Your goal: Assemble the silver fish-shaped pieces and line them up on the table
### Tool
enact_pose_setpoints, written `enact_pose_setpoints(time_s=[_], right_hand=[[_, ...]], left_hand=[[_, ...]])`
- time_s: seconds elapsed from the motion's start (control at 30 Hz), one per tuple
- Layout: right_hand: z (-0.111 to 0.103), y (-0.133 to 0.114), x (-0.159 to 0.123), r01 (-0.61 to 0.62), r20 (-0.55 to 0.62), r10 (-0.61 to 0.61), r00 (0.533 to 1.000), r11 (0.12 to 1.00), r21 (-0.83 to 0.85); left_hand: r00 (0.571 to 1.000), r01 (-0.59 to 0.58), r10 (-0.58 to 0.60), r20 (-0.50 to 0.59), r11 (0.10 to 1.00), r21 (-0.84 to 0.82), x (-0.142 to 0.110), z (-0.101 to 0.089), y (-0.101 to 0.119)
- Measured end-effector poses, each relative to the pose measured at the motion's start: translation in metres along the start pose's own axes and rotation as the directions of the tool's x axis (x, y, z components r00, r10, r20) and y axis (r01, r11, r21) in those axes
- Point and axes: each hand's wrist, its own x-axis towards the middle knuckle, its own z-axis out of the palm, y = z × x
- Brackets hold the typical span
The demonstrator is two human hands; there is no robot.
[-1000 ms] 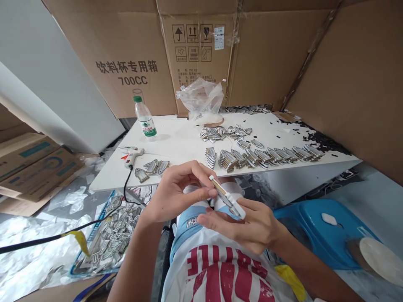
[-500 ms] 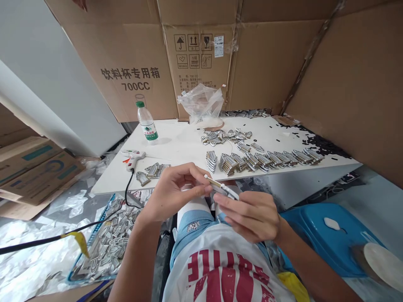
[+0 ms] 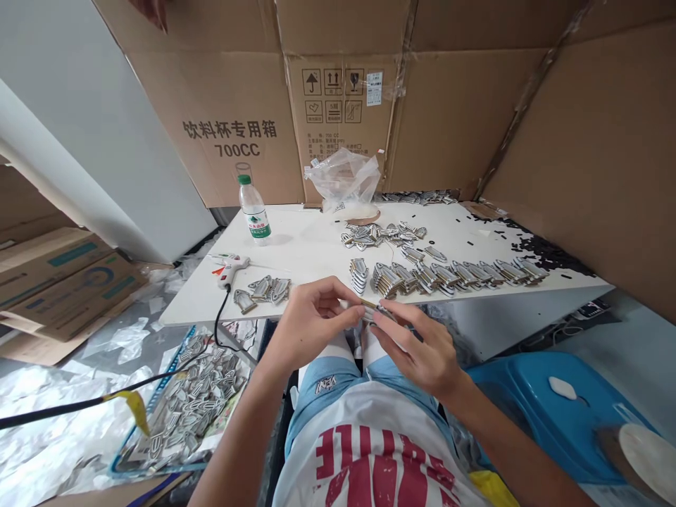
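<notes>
Left hand (image 3: 309, 320) pinching, right hand (image 3: 427, 348) pinching too, fingers (image 3: 338, 286) nearly closed on one small piece (image 3: 368, 305) (table (image 3: 303, 243) just beyond)

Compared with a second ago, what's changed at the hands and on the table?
Right hand moved up toward the table and closer to the left hand; its fingers now cover more of the small piece. The left still pinches that piece. The camera view tipped up slightly. Unchanged: bottle, glue gun, row of stacked pieces.
</notes>
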Motion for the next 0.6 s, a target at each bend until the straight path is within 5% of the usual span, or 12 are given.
enact_pose_setpoints(time_s=[0.4,0.6], right_hand=[[0.002,0.002,-0.003,0.075,0.003,-0.075,0.997,0.997,0.004],[0.001,0.005,-0.004,0.068,0.126,-0.075,0.989,0.996,0.064]], left_hand=[[1.0,0.023,-0.023,0.003,0.999,0.038,0.003,-0.007,-0.01],[0.992,0.107,-0.112,0.054,0.99,0.097,0.004,-0.011,-0.007]])
